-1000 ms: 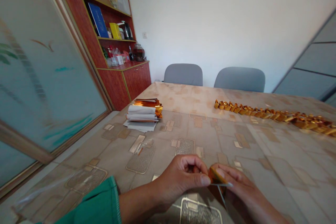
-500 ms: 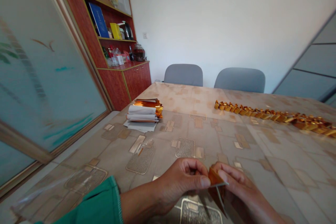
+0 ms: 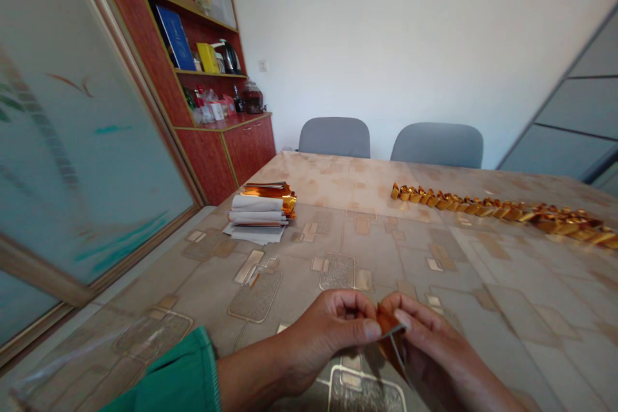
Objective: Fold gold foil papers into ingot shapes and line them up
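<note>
Two bare hands work low in the view, just above the near edge of a patterned tabletop [image 3: 487,296]. Between them sits a folded piece of orange-gold foil paper [image 3: 387,322], right of centre, its lower part hanging below the fingers and a thin pale edge showing along it. The left hand [image 3: 333,328], coming out of a green sleeve [image 3: 168,373], is clenched in a closed grip, its thumb and curled fingers pinching the left side of the foil. The right hand [image 3: 425,335] comes from the other side, its grip also closed on the piece, so both hands are holding it.

Farther up the tabletop, left of centre, lies a stack of white paper strips and gold foil [image 3: 255,209], resting on loose white sheets [image 3: 248,234]. Well to the right, a long row of folded gold foil pieces [image 3: 497,212] runs toward the right edge of the view — well apart from the hands.

Past the far edge stand two grey chairs [image 3: 334,137]. On the left rises a red wooden cabinet [image 3: 207,161], its shelves carrying a blue book [image 3: 174,37], a yellow box [image 3: 207,58], a kettle [image 3: 228,58], a plastic jug [image 3: 213,1] and a glass jar [image 3: 252,98] — beside a frosted glass door [image 3: 87,141].
</note>
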`<control>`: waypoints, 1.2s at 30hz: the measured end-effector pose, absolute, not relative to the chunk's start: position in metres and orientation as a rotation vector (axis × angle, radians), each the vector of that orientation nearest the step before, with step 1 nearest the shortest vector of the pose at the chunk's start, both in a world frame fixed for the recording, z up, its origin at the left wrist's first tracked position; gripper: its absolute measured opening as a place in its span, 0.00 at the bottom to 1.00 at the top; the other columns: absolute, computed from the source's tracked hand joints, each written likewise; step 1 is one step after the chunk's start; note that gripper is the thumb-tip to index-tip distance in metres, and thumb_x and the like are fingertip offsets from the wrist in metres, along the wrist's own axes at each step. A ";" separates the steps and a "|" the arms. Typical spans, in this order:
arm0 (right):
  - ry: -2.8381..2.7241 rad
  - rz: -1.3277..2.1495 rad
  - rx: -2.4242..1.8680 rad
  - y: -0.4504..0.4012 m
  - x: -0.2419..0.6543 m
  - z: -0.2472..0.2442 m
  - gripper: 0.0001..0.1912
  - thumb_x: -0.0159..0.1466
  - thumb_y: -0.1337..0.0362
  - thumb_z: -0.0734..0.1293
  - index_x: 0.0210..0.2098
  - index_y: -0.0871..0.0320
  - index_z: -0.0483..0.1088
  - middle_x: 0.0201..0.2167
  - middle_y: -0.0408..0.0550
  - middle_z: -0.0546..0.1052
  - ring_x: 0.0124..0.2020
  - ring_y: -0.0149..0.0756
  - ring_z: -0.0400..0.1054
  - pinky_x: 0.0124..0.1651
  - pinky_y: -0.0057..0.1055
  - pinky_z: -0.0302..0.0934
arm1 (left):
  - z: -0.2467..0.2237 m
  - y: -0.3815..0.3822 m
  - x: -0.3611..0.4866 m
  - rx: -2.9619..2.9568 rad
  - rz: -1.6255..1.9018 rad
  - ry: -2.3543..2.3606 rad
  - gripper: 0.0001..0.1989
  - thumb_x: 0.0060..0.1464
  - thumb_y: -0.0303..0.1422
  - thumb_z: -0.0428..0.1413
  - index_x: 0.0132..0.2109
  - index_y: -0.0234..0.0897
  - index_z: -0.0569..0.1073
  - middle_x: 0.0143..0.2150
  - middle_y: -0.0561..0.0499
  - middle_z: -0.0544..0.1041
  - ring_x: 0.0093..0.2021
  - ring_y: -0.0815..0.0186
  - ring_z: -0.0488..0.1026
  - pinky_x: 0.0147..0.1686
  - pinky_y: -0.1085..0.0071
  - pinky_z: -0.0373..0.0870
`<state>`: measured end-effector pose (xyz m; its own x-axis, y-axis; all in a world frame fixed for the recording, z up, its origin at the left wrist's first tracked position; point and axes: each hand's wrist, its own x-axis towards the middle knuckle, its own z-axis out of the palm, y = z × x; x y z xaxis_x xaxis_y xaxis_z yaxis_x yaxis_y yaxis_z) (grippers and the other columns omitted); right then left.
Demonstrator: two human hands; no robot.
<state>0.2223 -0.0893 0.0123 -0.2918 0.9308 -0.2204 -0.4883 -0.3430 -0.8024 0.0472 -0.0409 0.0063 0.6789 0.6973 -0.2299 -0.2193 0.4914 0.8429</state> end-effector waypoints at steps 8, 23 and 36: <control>-0.793 1.926 -0.725 -0.089 0.228 0.012 0.12 0.62 0.58 0.75 0.37 0.59 0.75 0.33 0.46 0.77 0.36 0.34 0.71 0.45 0.30 0.62 | 0.005 -0.041 0.049 0.803 0.583 0.512 0.20 0.41 0.41 0.72 0.32 0.32 0.73 0.30 0.51 0.74 0.28 0.71 0.67 0.31 0.73 0.57; -0.777 2.135 -0.532 -0.087 0.234 0.010 0.10 0.67 0.58 0.71 0.37 0.60 0.72 0.14 0.30 0.60 0.11 0.18 0.39 0.13 0.16 0.40 | 0.011 -0.043 0.044 0.666 0.457 0.493 0.24 0.37 0.41 0.75 0.34 0.33 0.73 0.28 0.56 0.68 0.27 0.73 0.63 0.30 0.75 0.55; -0.829 2.085 -0.507 -0.088 0.230 0.004 0.12 0.69 0.55 0.69 0.38 0.58 0.71 0.09 0.28 0.60 0.07 0.18 0.39 0.12 0.16 0.40 | 0.013 -0.045 0.047 0.620 0.442 0.418 0.22 0.39 0.38 0.74 0.34 0.29 0.73 0.27 0.56 0.63 0.25 0.75 0.56 0.27 0.76 0.49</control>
